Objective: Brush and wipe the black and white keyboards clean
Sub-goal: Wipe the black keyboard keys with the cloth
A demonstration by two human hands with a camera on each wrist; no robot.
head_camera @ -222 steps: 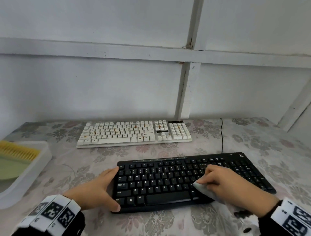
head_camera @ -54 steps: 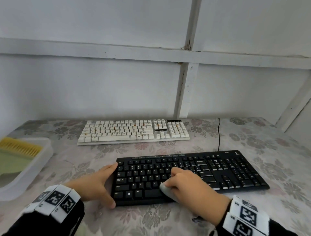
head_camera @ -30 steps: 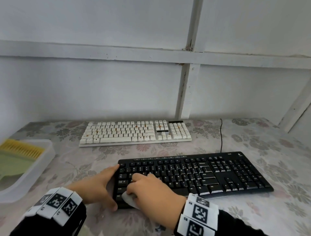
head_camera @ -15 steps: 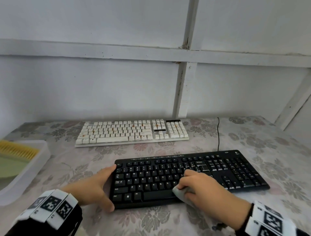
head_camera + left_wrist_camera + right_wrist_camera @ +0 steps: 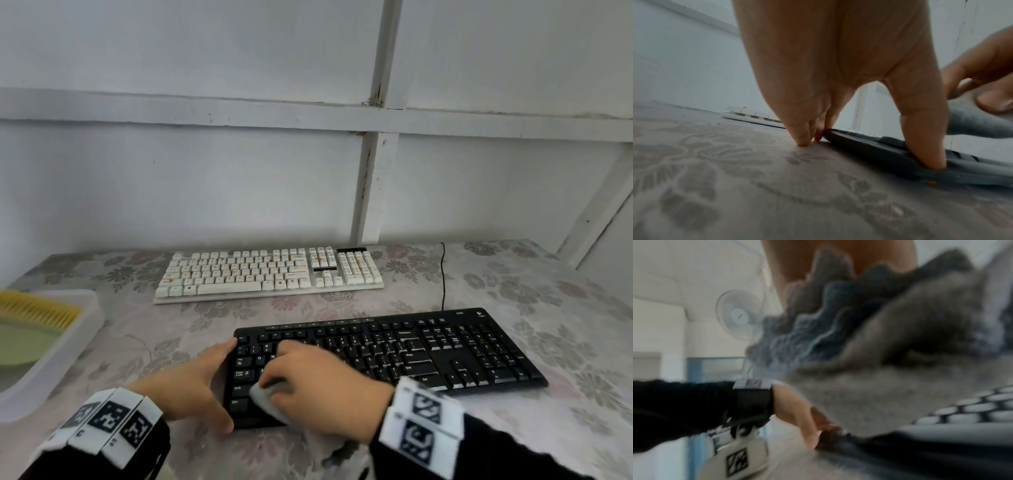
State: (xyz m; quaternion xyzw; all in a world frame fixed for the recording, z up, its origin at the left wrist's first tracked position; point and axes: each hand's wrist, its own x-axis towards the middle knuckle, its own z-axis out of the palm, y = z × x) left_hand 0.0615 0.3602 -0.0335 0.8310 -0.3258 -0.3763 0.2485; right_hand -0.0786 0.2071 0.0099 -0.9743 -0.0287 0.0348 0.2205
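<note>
The black keyboard (image 5: 428, 356) lies near me on the flowered table, with the white keyboard (image 5: 267, 274) behind it near the wall. My left hand (image 5: 191, 387) braces the black keyboard's left end: straight fingers (image 5: 803, 134) lie along the side edge and the thumb (image 5: 925, 138) presses on the front corner. My right hand (image 5: 318, 390) grips a bunched grey cloth (image 5: 270, 394) and presses it on the keys at the left end. The cloth (image 5: 879, 353) fills the blurred right wrist view above the keys (image 5: 972, 408).
A white tray (image 5: 68, 353) at the left table edge holds a yellow-bristled brush (image 5: 37, 310) and a green dustpan (image 5: 20, 342). A black cable (image 5: 443, 274) runs from the black keyboard toward the wall. A wall fan (image 5: 740, 316) shows behind my left arm.
My right hand has swept the cloth leftward from the keyboard's middle to its left end, after earlier passes back and forth. The left hand has stayed on the left edge.
</note>
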